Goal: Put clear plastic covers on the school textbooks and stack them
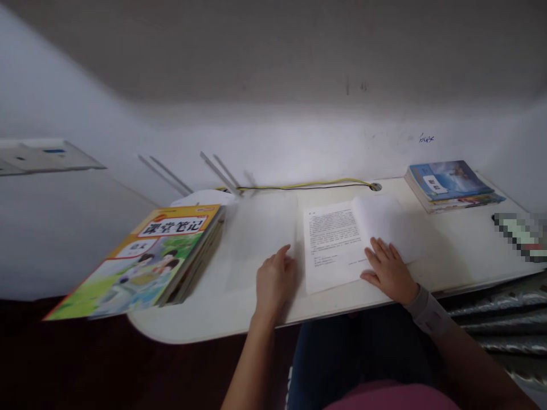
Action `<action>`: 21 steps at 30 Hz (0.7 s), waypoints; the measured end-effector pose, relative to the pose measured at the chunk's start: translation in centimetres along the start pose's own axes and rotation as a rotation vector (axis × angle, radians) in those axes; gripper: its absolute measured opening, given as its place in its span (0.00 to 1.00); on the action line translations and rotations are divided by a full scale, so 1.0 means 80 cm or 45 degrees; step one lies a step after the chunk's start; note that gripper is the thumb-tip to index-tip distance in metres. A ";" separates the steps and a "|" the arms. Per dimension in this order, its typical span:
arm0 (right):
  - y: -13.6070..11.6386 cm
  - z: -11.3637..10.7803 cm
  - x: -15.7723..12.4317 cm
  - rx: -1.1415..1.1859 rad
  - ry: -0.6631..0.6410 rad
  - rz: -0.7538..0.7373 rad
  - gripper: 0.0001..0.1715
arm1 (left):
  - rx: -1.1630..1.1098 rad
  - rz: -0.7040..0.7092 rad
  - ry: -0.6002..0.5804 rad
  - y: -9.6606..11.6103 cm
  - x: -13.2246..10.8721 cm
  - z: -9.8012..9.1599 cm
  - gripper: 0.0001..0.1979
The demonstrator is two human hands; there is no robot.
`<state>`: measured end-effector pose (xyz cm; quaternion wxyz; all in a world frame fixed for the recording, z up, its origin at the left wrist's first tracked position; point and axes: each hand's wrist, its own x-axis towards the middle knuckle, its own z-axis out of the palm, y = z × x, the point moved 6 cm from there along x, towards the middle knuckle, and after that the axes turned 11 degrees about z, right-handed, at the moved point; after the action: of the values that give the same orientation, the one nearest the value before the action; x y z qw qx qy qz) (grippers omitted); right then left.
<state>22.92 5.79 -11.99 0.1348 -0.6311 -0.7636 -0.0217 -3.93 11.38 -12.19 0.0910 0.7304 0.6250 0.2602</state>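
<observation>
Two bare hands rest on a white tabletop (171, 324), seen from above. The right hand (387, 272) lies flat and open, fingers spread and nothing gripped, with its fingertips (376, 247) on the lower right of a printed sheet (335, 245), just below where a blank-looking page (378, 219) curls upward. The left hand (276, 279), loosely curled and holding nothing, sits at that sheet's left edge, on a faint, pale sheet of paper (260, 239). A flat palm on one side and a light touch on the other keep the paper steady without creasing it. To the left, a stack of colourful notebooks (158, 267) with Chinese titles overhangs the tabletop; to the far right, a pile of books (448, 185) sits near the wall — a yellow-and-black cable (303, 184) runs behind the papers.
</observation>
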 end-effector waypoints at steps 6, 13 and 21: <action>-0.015 -0.018 0.024 0.715 -0.129 -0.092 0.33 | -1.248 -0.213 0.129 0.032 0.026 -0.014 0.08; 0.013 -0.068 0.074 1.878 -0.324 0.228 0.41 | -2.341 -0.109 0.001 0.184 0.083 -0.029 0.08; 0.106 -0.082 0.061 2.394 -0.497 0.497 0.42 | -2.344 -0.146 -0.020 0.186 0.088 -0.018 0.09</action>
<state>31.48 10.85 -5.68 0.4553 -0.3741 -0.3606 0.7230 8.85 14.82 -2.27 0.6530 0.3397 0.2060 0.6448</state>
